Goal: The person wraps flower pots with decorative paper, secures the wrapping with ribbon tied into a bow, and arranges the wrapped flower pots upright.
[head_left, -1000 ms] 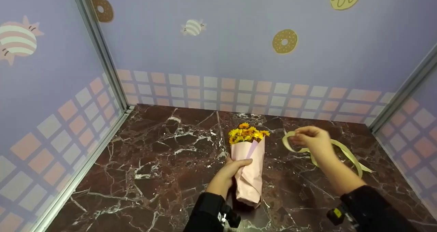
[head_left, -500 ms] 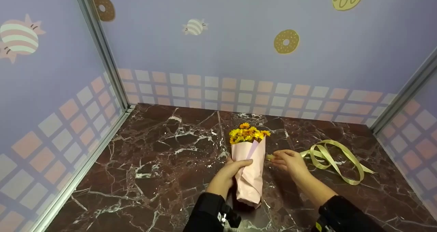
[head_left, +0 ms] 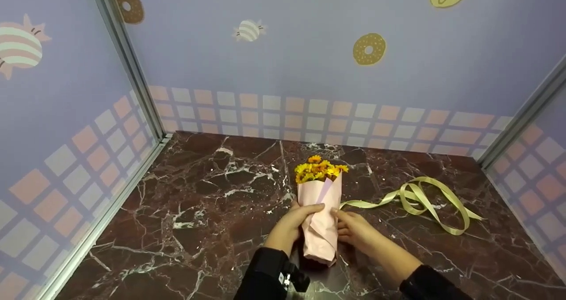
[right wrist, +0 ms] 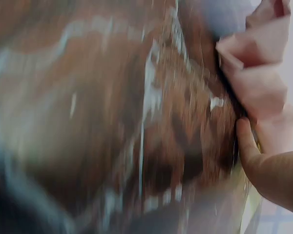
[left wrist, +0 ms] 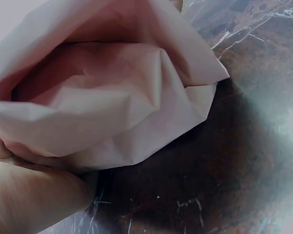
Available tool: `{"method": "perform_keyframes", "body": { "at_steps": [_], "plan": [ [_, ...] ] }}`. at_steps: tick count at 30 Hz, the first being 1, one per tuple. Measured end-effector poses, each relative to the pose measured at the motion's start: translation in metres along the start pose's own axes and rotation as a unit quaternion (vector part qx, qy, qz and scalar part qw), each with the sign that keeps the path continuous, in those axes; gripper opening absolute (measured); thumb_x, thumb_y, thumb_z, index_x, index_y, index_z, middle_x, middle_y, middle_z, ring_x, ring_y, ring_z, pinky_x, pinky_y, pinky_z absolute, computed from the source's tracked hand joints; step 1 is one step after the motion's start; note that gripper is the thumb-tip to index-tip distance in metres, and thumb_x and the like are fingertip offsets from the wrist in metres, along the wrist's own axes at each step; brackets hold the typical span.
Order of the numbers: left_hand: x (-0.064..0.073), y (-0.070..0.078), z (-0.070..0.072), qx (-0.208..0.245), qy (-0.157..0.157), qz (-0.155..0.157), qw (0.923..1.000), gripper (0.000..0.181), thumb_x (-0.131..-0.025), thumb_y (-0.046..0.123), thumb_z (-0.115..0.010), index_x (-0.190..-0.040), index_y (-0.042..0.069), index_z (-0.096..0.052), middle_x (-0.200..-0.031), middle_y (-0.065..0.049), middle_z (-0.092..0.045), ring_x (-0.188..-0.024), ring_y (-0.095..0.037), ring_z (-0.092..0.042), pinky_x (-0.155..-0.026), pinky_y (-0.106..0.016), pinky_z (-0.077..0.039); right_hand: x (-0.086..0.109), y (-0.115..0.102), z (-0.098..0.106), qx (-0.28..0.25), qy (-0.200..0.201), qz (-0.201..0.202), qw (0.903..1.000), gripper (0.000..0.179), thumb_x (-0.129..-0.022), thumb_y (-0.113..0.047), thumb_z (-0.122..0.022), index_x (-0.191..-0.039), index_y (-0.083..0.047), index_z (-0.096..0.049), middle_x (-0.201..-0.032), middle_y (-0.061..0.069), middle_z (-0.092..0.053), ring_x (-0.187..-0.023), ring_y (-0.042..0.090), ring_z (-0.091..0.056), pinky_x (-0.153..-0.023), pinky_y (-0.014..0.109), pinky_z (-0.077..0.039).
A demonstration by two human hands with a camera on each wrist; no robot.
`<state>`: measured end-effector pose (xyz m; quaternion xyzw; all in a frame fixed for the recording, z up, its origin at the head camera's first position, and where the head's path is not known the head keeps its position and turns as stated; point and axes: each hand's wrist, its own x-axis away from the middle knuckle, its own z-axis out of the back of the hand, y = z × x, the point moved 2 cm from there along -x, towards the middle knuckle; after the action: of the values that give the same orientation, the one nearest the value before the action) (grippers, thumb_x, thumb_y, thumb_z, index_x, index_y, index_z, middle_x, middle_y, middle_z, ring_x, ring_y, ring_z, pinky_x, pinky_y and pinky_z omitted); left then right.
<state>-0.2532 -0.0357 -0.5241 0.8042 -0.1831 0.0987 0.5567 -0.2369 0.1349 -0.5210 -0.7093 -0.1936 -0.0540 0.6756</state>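
Observation:
A bouquet (head_left: 320, 229) of yellow and orange flowers, wrapped in pale pink paper, lies on the marble tabletop with its blooms pointing away from me. My left hand (head_left: 289, 227) grips it from the left, thumb across the front of the wrap. From the right, my right hand (head_left: 358, 231) holds its edge, thumb on the paper and fingers against the side. A yellow-green ribbon (head_left: 384, 199) runs from the right up to the bouquet, where its end is hidden. In the left wrist view the folded open end of the paper (left wrist: 112, 112) shows.
Loose coils of the ribbon lie on the dark marble tabletop (head_left: 199, 203) to the right. Patterned purple walls (head_left: 287, 61) close off the back and both sides. Metal strips run up the corners.
The right hand has moved left from the ribbon's coils to the bouquet's right side, and the ribbon now stretches to the bouquet. The left hand keeps its grip.

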Motion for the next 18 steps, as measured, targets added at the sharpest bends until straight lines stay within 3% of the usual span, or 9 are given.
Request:
{"method": "perform_keyframes", "body": {
  "at_steps": [4,10,14,18],
  "plan": [
    [0.001,0.000,0.000,0.000,-0.008,0.001,1.0000,0.115,-0.079,0.011,-0.075,-0.152,0.000,0.014,-0.152,-0.032,-0.015,-0.125,-0.038,-0.043,-0.101,-0.042,-0.043,-0.001,0.003,-0.012,-0.004,-0.014,0.016,0.9998,0.058,-0.095,-0.027,-0.060,-0.126,0.017,-0.039,-0.081,0.003,-0.062,-0.072,0.010,-0.062,-0.068,0.024,-0.054],
    [0.001,0.002,-0.002,0.015,-0.023,-0.004,0.9996,0.110,-0.079,0.007,-0.072,-0.154,0.004,0.008,-0.140,-0.031,-0.036,-0.106,-0.036,-0.058,-0.090,-0.041,-0.052,-0.001,0.004,-0.016,0.003,0.041,0.022,0.9989,0.031,-0.091,-0.023,-0.065,-0.104,0.004,-0.055,-0.064,-0.007,-0.047,-0.056,0.005,-0.041,-0.053,0.018,-0.036],
    [-0.002,0.001,-0.004,0.023,-0.025,-0.011,0.9993,0.102,-0.077,0.003,-0.071,-0.155,0.007,-0.005,-0.132,-0.028,-0.043,-0.103,-0.035,-0.059,-0.088,-0.041,-0.053,-0.001,0.006,-0.017,0.002,0.046,0.031,0.9985,0.043,-0.090,-0.025,-0.066,-0.113,0.008,-0.051,-0.081,0.002,-0.058,-0.071,0.010,-0.054,-0.065,0.022,-0.046],
    [-0.002,0.001,-0.006,0.031,-0.014,-0.027,0.9991,0.095,-0.074,0.000,-0.070,-0.152,0.007,-0.016,-0.134,-0.027,-0.040,-0.107,-0.036,-0.055,-0.089,-0.042,-0.052,-0.003,0.008,-0.019,0.000,0.009,0.045,0.9989,0.055,-0.089,-0.030,-0.067,-0.121,0.010,-0.047,-0.099,0.010,-0.062,-0.087,0.018,-0.061,-0.079,0.029,-0.051]
  ]
}}
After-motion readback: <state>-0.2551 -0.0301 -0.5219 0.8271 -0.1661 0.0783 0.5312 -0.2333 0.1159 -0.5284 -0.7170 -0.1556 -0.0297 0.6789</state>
